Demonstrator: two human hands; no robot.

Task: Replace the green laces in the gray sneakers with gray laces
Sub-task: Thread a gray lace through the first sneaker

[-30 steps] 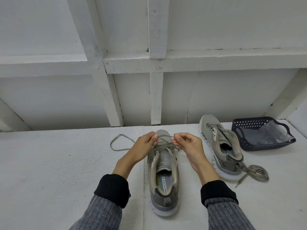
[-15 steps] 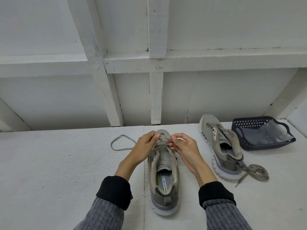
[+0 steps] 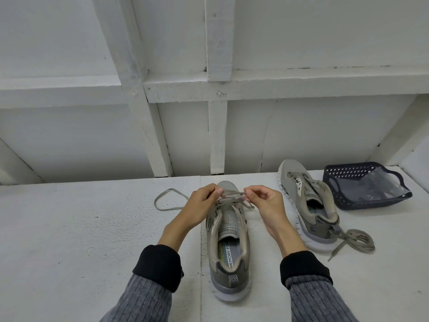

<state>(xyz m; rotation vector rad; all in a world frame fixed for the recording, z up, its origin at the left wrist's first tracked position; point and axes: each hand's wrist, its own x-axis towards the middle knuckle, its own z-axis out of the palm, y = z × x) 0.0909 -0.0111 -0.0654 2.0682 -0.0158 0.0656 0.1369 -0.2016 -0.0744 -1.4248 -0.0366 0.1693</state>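
A gray sneaker [image 3: 229,256] lies in front of me, toe pointing away. A gray-green lace [image 3: 232,194] runs through its front eyelets. My left hand [image 3: 199,205] pinches the lace at the left of the toe. My right hand [image 3: 267,203] pinches it at the right, with the lace stretched between both. The lace's loose end loops on the table to the left [image 3: 167,201]. A second gray sneaker [image 3: 306,205] lies to the right without a lace. A bundled lace [image 3: 355,240] rests by its heel.
A dark blue plastic basket [image 3: 343,180] with a clear plastic bag [image 3: 383,184] in it sits at the back right. The white table [image 3: 81,240] ends at a white wall with wooden beams [image 3: 218,126] behind the shoes.
Both hands stayed at the toe of the near sneaker. My right hand moved in toward the eyelets, then drew back right, and the lace is now stretched between the hands.
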